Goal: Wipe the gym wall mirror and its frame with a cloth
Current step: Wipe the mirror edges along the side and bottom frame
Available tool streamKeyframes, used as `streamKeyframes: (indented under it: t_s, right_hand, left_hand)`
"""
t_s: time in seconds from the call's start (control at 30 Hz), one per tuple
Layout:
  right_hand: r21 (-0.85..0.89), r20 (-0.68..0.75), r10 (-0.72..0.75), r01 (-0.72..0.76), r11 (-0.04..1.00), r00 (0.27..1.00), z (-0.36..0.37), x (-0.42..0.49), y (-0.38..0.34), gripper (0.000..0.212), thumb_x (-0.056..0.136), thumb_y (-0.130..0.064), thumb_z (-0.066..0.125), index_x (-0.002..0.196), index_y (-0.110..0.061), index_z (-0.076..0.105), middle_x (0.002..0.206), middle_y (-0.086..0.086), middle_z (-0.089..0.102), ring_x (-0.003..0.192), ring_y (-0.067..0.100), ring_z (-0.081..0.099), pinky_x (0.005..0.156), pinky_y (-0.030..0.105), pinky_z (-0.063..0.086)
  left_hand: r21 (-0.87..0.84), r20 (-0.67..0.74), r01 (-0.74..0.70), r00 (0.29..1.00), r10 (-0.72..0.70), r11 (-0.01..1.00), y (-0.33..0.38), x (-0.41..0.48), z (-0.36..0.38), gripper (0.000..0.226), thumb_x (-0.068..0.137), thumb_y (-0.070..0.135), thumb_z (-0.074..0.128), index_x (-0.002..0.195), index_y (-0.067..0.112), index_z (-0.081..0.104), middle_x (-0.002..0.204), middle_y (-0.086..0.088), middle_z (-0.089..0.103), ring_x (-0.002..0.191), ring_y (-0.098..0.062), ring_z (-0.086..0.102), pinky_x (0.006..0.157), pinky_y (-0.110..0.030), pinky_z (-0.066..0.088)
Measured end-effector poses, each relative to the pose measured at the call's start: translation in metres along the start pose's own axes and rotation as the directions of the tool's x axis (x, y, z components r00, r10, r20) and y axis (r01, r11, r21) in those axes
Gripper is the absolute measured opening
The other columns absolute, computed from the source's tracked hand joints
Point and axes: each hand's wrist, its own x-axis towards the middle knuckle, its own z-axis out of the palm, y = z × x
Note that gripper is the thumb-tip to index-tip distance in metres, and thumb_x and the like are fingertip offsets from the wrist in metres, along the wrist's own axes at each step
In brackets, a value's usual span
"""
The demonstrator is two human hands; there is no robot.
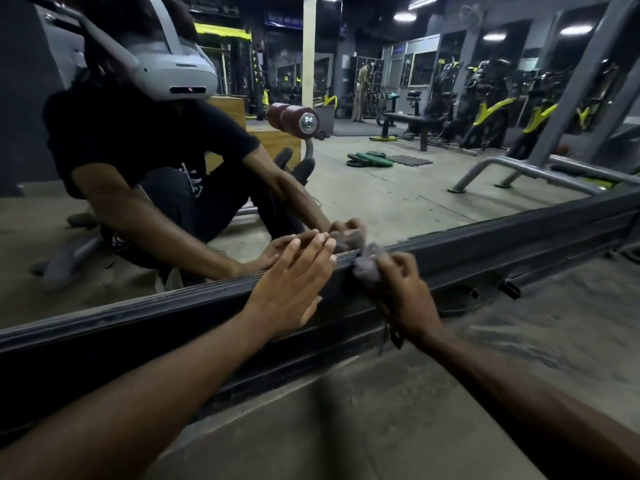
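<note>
The cloth (367, 269) sat bunched at the centre of the picture, pressed on the top edge of the dark frame (502, 244), which ran from lower left to mid right beneath the mirror (381, 188). Your right hand (405, 292) gripped it, fingers (394, 263) curled round the wad. Just left of it, your left hand (291, 285) lay flat on the frame, fingers straight and close together, tips at the mirror. Dusty floor (346, 410) filled the bottom.
</note>
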Motion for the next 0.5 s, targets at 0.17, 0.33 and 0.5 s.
streamKeyframes:
  t_s: [0.17, 0.33, 0.5]
  right_hand:
    - [0.153, -0.217, 0.199, -0.168, 0.974, 0.956, 0.015, -0.009, 0.043, 0.063, 0.080, -0.001, 0.074, 0.135, -0.026, 0.058, 0.130, 0.005, 0.045, 0.097, 0.028, 0.062, 0.079, 0.032, 0.053]
    - [0.213, -0.292, 0.233, -0.174, 0.961, 0.927, -0.002, 0.003, 0.069, 0.068, 0.081, 0.004, 0.072, 0.142, -0.021, 0.056, 0.140, 0.011, 0.048, 0.114, 0.030, 0.059, 0.092, 0.030, 0.048]
    - [0.107, -0.102, -0.097, 0.108, 0.988, 0.990, 0.008, 0.009, 0.058, 0.068, 0.089, -0.016, 0.073, 0.151, -0.023, 0.048, 0.156, 0.017, 0.032, 0.135, 0.034, 0.044, 0.107, 0.041, 0.047]
  left_hand:
    - [0.038, -0.001, -0.025, 1.000, 0.025, 0.999, 0.012, 0.009, 0.004, 0.086, 0.092, 0.053, 0.054, 0.155, 0.001, 0.029, 0.166, -0.023, 0.018, 0.155, -0.039, 0.017, 0.124, -0.053, 0.012]
    - [0.061, 0.010, -0.023, 1.000, 0.022, 0.998, 0.024, 0.039, 0.004, 0.078, 0.092, 0.052, 0.054, 0.152, 0.004, 0.038, 0.166, -0.022, 0.021, 0.155, -0.038, 0.018, 0.125, -0.054, 0.011]
    - [0.064, 0.020, 0.050, 0.999, -0.051, 0.997, 0.041, 0.052, 0.005, 0.080, 0.091, 0.051, 0.058, 0.150, 0.000, 0.039, 0.165, -0.025, 0.022, 0.154, -0.040, 0.021, 0.123, -0.057, 0.016]
